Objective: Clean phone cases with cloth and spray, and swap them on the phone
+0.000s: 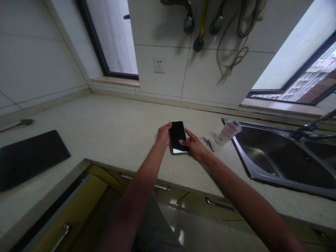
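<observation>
A black smartphone (177, 134) with a dark screen is held between my two hands over the pale countertop. My left hand (164, 134) is closed on its left edge, near the upper corner. On the other side, my right hand (194, 144) grips the right edge, with the thumb lying over the lower part of the screen. A light reflection shows along the phone's bottom end. Just right of my right hand lies a small dark object (209, 144), too small to name, and beyond it stands a clear plastic cup (228, 133) with pink-red markings.
A steel double sink (265, 150) with a faucet (309, 129) is set into the counter at right. A black flat panel (28, 157) and a brush (26, 122) lie at left. Pipes (201, 31) and a socket (159, 65) are on the wall. Drawer handles (162, 188) run below the counter edge.
</observation>
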Motion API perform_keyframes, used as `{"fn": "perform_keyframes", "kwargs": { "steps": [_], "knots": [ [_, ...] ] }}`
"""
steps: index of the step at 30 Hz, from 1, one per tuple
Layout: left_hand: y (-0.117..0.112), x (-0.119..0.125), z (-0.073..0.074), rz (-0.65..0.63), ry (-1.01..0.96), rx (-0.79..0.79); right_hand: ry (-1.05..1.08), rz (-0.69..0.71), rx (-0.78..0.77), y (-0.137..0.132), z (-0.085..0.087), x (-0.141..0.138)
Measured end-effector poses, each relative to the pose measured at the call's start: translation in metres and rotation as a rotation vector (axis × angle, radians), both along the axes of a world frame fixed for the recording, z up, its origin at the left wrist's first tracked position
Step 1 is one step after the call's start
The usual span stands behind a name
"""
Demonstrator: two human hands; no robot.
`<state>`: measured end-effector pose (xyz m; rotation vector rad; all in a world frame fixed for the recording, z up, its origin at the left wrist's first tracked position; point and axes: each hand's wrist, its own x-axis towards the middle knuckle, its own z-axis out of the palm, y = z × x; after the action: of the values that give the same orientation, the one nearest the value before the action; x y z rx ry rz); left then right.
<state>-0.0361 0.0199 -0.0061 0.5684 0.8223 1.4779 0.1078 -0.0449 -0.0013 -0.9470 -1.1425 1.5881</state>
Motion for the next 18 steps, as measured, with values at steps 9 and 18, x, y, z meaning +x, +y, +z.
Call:
{"fn": "perform_keyframes", "kwargs": {
  "steps": [9, 18],
  "knots": [
    [0.003, -0.0012, -0.0036, 0.152, 0.091, -0.004, -0.003, 0.029, 0.001, -0.0009, 0.0003, -0.0001],
    [0.0007, 0.0054, -0.0051, 0.141, 0.135, 0.077, 0.008, -0.082, 0.002, 0.0019, -0.0084, -0.0053]
  ]
}}
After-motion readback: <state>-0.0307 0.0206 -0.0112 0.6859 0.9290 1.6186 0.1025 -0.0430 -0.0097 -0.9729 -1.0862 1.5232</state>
